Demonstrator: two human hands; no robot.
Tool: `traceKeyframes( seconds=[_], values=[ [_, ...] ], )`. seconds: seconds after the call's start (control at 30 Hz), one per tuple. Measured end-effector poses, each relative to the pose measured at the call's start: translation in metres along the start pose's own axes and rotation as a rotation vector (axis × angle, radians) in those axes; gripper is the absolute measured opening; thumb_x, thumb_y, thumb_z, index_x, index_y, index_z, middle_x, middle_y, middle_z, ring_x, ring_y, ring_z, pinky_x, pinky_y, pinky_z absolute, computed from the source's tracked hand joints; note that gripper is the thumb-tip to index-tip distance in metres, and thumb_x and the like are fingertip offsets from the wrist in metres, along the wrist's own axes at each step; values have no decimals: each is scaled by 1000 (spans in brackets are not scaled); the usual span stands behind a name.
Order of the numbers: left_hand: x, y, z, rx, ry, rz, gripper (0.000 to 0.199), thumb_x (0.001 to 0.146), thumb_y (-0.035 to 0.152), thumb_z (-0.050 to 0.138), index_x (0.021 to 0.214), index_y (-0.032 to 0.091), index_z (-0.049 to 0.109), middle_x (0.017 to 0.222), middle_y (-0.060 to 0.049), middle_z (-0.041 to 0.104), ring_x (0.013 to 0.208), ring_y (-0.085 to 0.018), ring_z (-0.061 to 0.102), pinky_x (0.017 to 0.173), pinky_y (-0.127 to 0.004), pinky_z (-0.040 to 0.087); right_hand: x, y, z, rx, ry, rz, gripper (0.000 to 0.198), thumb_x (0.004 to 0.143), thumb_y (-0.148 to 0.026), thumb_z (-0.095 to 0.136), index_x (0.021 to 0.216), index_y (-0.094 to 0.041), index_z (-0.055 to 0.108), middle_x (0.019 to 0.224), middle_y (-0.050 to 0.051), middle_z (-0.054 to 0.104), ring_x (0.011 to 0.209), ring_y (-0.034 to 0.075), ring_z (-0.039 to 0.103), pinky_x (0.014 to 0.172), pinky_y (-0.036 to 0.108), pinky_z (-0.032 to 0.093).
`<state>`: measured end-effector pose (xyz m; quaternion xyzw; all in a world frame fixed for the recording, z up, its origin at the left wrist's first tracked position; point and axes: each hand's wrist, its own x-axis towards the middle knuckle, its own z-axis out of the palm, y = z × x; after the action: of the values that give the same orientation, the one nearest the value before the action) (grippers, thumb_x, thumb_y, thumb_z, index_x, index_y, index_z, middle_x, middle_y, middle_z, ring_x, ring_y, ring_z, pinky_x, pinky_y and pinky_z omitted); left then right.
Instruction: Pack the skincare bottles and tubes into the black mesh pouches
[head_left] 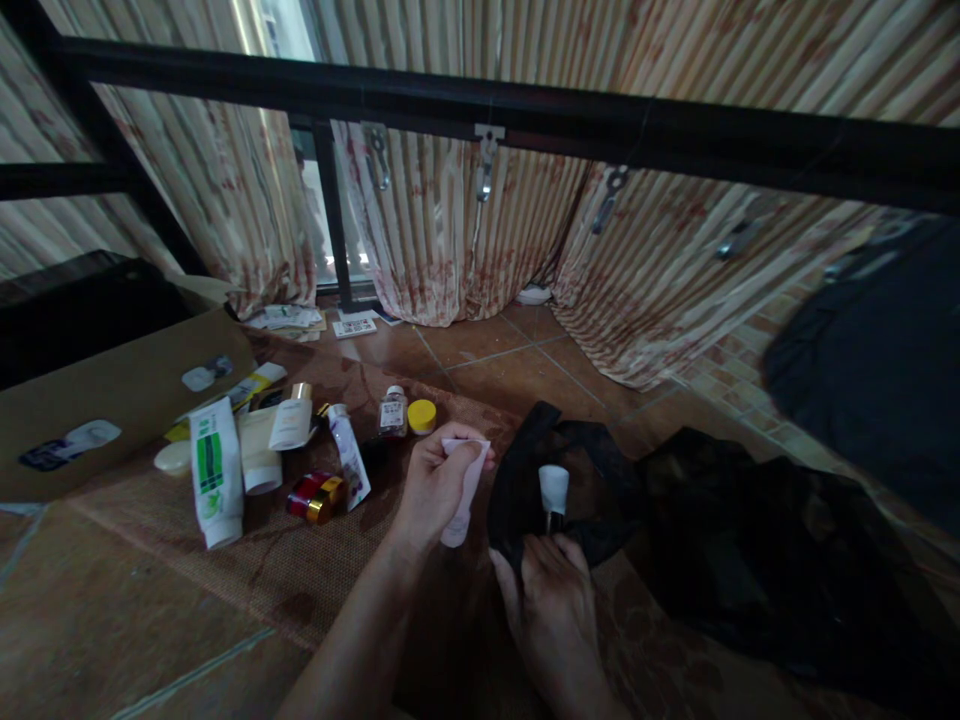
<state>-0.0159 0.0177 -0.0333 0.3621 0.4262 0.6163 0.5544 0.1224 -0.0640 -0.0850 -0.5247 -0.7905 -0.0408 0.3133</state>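
My left hand (442, 480) is closed around a pale pink squeeze tube (466, 495), its flat end between thumb and fingers. At the open mouth of a black plastic bag (514, 490), my right hand (551, 600) has its fingers curled round a dark-handled thing with a flared white top, shaped like a makeup brush (553, 488). The thumb side of that hand touches the bag's near rim. Left of my hands lie a green-and-white tube (215, 470), a cream tube (259, 450), a gold-capped bottle (292, 420), a purple-and-white tube (349, 455) and a red jar with gold lid (315, 497).
A clear labelled bottle (392, 412) and a yellow lid (421, 416) are on the brown mat (285, 575). A cardboard box (142, 400) stands left. More black plastic (750, 560) lies right. Behind are a dark metal rail (450, 95) and striped curtains (450, 240).
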Motion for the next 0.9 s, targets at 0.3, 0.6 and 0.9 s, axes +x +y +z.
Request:
traceKeyframes(
  seconds=[0.3, 0.6, 0.9],
  values=[
    [3, -2, -3, 13, -9, -4, 7, 71, 23, 64, 66, 18, 64, 65, 1, 66, 62, -14, 62, 60, -22, 48, 1, -1, -1, 9, -12, 4, 28, 99, -26, 43, 75, -19, 57, 67, 0, 58, 63, 16, 55, 77, 33, 36],
    [4, -3, -4, -14, -6, -22, 7, 70, 22, 60, 67, 18, 64, 63, 0, 66, 57, -13, 61, 57, -22, 47, -1, 1, 1, -15, -9, -2, 27, 99, -27, 44, 76, -19, 57, 68, 1, 59, 63, 16, 56, 79, 33, 37],
    [4, -1, -5, -49, 2, -41, 11, 68, 22, 55, 68, 18, 66, 61, -1, 66, 56, -15, 62, 56, -23, 48, 0, 1, 0, -4, -5, -9, 27, 100, -26, 42, 78, -19, 57, 69, 1, 60, 64, 16, 56, 79, 33, 36]
  ],
)
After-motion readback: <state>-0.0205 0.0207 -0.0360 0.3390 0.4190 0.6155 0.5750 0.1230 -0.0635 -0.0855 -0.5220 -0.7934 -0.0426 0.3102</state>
